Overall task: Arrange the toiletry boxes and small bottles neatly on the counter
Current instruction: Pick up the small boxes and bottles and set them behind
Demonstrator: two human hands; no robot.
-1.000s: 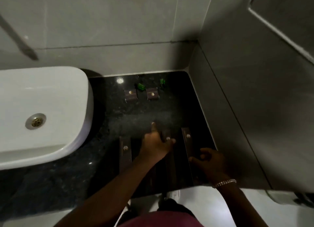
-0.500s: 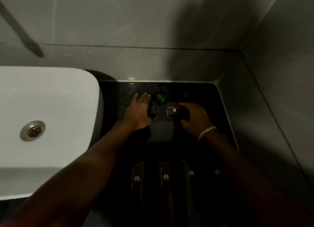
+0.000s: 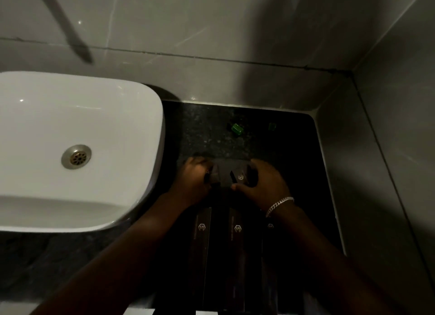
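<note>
Two small dark boxes sit mid-counter, side by side. The left hand curls over the left small box, and the right hand closes on the logo-stamped small box. Three long boxes lie just nearer, their long axes running near-to-far. Two green bottles stand well beyond the fingers, toward the far wall, the right hand slightly closer to the right-hand one.

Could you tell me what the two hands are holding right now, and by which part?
Each hand grips a small dark box: the left hand its left side, the right hand the logo box by its right side and near edge.
</note>
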